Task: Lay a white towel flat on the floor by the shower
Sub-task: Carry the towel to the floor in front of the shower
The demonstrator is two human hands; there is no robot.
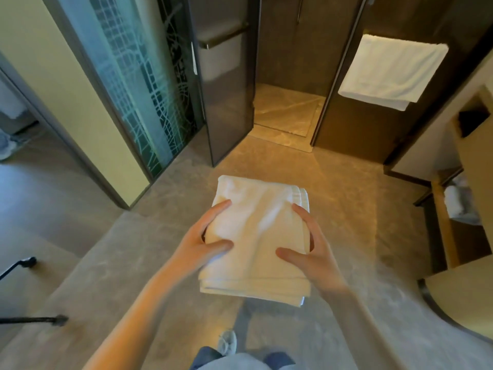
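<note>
Between left hand [205, 237] and right hand [309, 252], folded white towel [256, 236]

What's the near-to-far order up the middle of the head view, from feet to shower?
Shoe → folded white towel, gripped by the left hand and right hand → bare floor → shower threshold → shower floor.

Grey marbled floor [346, 222], patterned glass panel [138, 84], cream wall [53, 62].
</note>
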